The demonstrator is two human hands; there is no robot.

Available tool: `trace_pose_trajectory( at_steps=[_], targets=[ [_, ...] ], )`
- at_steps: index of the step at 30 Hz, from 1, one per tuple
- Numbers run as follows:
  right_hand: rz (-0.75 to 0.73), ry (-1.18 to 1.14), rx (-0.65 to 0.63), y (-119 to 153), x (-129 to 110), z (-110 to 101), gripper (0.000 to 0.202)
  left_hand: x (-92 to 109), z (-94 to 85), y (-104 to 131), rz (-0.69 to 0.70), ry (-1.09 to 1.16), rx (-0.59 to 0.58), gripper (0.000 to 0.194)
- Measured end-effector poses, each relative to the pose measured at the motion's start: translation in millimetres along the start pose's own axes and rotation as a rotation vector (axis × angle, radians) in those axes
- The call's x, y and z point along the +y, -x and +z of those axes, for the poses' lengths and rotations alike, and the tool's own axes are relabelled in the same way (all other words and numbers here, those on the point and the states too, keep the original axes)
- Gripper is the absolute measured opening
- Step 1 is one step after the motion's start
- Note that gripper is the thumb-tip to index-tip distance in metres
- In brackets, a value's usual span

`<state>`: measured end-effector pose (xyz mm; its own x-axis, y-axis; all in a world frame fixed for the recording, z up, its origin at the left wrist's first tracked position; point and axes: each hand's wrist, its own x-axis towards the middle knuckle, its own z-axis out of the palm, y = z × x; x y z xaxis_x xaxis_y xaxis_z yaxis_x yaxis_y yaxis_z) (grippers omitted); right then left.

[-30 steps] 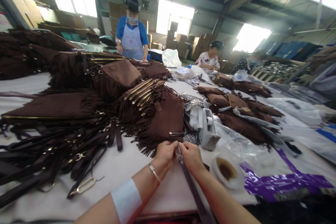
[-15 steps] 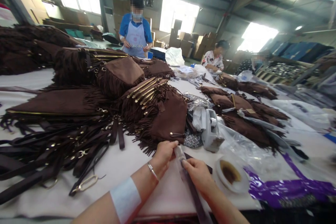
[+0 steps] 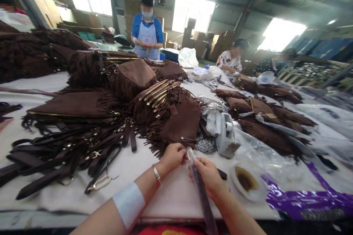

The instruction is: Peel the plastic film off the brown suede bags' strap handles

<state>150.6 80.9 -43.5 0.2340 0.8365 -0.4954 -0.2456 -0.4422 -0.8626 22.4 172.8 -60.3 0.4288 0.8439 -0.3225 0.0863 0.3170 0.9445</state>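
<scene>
My left hand [image 3: 172, 156] pinches the top end of a dark brown strap [image 3: 202, 200] that runs down toward me. A clear plastic sleeve [image 3: 190, 153] covers that end. My right hand [image 3: 209, 176] grips the same strap a little lower, close beside the left. Just beyond my hands lies a brown fringed bag [image 3: 179, 125] on the white table [image 3: 129, 176]. A silver bracelet and a white wrist band sit on my left forearm.
A heap of brown fringed bags [image 3: 91, 77] and loose dark straps with gold buckles [image 3: 68, 152] fills the left. A white tagging tool [image 3: 226, 136], a small dish [image 3: 246, 181], clear plastic and purple bags [image 3: 300, 196] lie right. Other people work at the far end.
My right hand has slid down the strap toward me while the left stays at its top end. The view has shifted slightly.
</scene>
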Motion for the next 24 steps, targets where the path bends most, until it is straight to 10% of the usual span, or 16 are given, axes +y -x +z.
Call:
trace_pose_trajectory(
  at_steps=[4,8,24],
  targets=[
    [0.088,0.016,-0.067,14.0,7.9,-1.7,0.050,-0.2,0.7,-3.4,0.269,-0.092,0.201,0.012],
    [0.103,0.080,-0.042,20.4,20.0,1.8,0.045,-7.0,9.1,-13.7,0.090,0.140,0.326,0.009],
    [-0.100,0.176,-0.025,29.9,22.9,22.2,0.034,0.2,29.0,31.4,-0.432,0.686,-0.006,0.024]
  ],
)
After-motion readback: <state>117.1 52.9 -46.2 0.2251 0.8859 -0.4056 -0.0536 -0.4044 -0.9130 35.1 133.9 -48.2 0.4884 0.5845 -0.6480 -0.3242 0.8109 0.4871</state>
